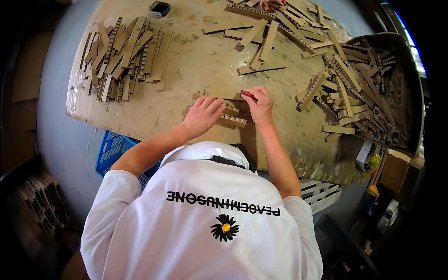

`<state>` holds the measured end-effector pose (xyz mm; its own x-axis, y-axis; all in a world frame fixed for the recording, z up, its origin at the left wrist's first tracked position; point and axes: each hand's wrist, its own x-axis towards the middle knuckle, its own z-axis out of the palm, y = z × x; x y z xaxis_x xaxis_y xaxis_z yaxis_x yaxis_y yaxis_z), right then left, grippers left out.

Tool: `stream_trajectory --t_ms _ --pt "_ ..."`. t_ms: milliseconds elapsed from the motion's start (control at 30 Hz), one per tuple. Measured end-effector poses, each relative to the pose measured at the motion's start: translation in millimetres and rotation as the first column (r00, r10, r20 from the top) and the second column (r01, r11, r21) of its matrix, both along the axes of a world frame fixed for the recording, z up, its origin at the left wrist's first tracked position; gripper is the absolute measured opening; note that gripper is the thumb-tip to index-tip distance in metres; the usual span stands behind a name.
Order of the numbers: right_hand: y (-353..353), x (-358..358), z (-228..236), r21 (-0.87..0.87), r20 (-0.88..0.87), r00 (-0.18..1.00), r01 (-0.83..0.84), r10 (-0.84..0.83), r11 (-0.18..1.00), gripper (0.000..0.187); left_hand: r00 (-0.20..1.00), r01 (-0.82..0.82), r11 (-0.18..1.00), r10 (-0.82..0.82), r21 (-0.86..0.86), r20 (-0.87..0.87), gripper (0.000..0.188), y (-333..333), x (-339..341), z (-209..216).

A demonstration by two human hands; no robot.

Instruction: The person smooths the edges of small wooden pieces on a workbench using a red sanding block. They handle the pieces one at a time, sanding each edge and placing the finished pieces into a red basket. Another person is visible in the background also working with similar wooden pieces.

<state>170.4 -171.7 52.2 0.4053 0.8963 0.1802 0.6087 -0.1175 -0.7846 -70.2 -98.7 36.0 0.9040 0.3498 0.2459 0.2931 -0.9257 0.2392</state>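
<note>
My left hand lies palm down over a few short honeycomb-edged cardboard strips near the table's front edge. Its fingers are stretched out flat across them and hide part of them. To the right, the fingers of my right hand are closed around a small red-handled tool. Whether it has a blade is too small to tell. The tool is beside the right end of the strips under my left hand.
A heap of cardboard strips lies at the left on the cardboard-covered table. More strips are scattered at the far right, near another person's hand. A dark bin spills strips. Below stand a blue crate and a white slatted crate.
</note>
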Motion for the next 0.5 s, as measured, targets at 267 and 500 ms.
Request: stream_trajectory --t_ms 267,500 --pt "12.4 -16.5 -11.4 0.004 0.063 0.997 -0.055 0.054 0.998 0.014 0.997 0.045 0.995 -0.050 -0.092 -0.059 0.045 7.3 3.7 -17.8" --pt "12.4 -22.3 -20.0 0.003 0.127 0.988 -0.084 0.083 0.996 0.015 0.991 0.092 0.987 -0.104 -0.129 -0.088 0.041 -3.3 10.1 -18.6"
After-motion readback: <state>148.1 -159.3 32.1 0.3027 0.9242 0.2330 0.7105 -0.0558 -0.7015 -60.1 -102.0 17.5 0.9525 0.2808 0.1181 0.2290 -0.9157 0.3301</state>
